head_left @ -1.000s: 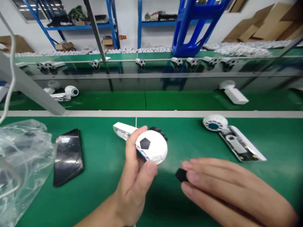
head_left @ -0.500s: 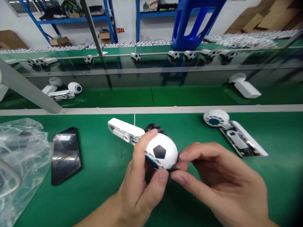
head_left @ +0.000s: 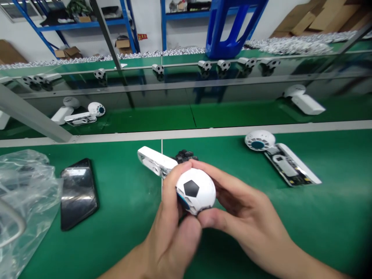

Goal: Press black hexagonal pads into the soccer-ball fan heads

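A white device with a soccer-ball head [head_left: 203, 190] and a long white handle [head_left: 155, 159] is raised above the green table, its handle pointing to the upper left. My left hand [head_left: 171, 232] is closed around the head's left side, index finger on top and thumb below. From the right, my right hand [head_left: 247, 217] also grips the head, with fingertips over the top and the thumb pressed at its lower edge, where a bit of a dark piece shows. One black pentagon marks the head's front. Just behind lies a heap of small black pieces [head_left: 186, 155].
On the right lies a similar device [head_left: 290, 164] with its circuit board exposed. A black phone [head_left: 80, 193] and a clear plastic bag [head_left: 29, 209] lie left. Beyond the table's pale edge strip [head_left: 203, 132], more white devices [head_left: 308, 102] rest on a green surface. A metal post [head_left: 35, 112] slants at left.
My right hand has moved left from beside the ball head to wrap around it. The dark piece it pinched at the lower edge is now mostly covered by the thumb. The view has shifted slightly.
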`<state>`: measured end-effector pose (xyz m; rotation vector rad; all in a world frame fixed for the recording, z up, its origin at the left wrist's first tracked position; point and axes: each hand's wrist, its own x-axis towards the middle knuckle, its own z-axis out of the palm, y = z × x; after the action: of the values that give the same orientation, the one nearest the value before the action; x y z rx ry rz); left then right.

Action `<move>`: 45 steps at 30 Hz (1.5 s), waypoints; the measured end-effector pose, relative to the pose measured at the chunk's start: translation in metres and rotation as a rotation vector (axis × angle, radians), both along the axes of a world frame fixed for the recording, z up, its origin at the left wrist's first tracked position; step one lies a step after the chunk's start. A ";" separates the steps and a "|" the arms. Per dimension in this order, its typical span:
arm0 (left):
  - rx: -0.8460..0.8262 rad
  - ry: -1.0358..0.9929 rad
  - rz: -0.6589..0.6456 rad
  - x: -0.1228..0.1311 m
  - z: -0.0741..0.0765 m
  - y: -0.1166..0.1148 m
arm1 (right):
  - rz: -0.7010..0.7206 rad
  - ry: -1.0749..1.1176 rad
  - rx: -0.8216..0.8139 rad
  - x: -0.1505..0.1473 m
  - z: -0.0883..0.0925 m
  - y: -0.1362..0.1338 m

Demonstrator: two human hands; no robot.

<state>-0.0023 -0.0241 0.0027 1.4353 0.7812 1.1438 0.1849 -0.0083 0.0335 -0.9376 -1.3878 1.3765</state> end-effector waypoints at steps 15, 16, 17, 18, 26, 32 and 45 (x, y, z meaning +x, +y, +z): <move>-0.097 -0.105 0.241 -0.016 0.043 0.012 | 0.042 -0.065 0.229 0.017 -0.002 0.038; -0.118 -0.079 0.296 -0.022 0.050 0.016 | 0.024 -0.212 0.298 0.022 -0.007 0.042; -0.113 -0.032 0.376 -0.027 0.056 0.020 | 0.019 -0.384 0.383 0.025 -0.012 0.045; -0.087 0.027 0.487 -0.031 0.060 0.024 | 0.029 -0.548 0.464 0.028 -0.019 0.048; 0.198 0.042 0.769 -0.036 0.037 0.048 | 0.055 -0.888 0.614 0.020 -0.049 0.046; -0.020 -0.119 0.553 -0.030 0.029 0.040 | -0.087 -0.741 0.633 0.021 -0.034 0.039; -0.080 0.145 0.139 -0.021 0.025 0.015 | -0.423 -0.670 0.967 0.020 -0.008 -0.036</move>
<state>-0.0235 -0.0088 0.0279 1.4255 1.0312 1.1087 0.2054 -0.0447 0.0252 -0.9396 -1.9074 -0.0325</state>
